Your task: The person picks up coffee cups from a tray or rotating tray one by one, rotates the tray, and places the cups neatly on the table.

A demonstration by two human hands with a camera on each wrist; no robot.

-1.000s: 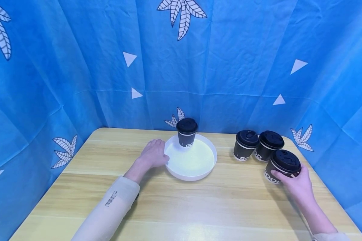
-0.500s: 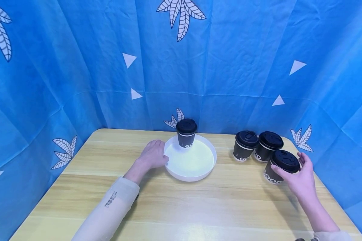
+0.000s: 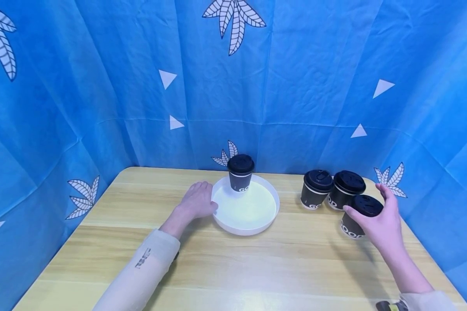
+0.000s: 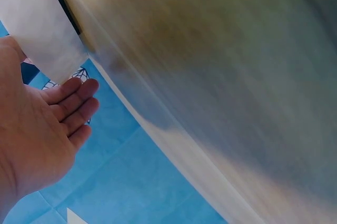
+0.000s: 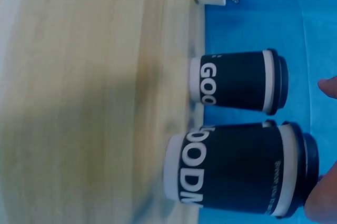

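Right hand (image 3: 387, 226) spread wide by the lid (image 3: 366, 204) of the nearest cup (image 3: 351, 226), nothing held, contact unclear; left hand (image 3: 194, 201), fingers extended, at the tray (image 3: 253, 214). Cup's upright on the table's (image 3: 272, 268) right. Probably light, crushable paper: grip gently just below lid.

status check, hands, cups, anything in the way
Left hand at rim of white tray; right hand spread around top of front cup, contact unclear; front cup upright on table; two more cups close beyond it.

The right hand (image 3: 387, 225) hides part of the nearest cup (image 3: 351, 225) — its small print (image 5: 277, 187) is blurred.
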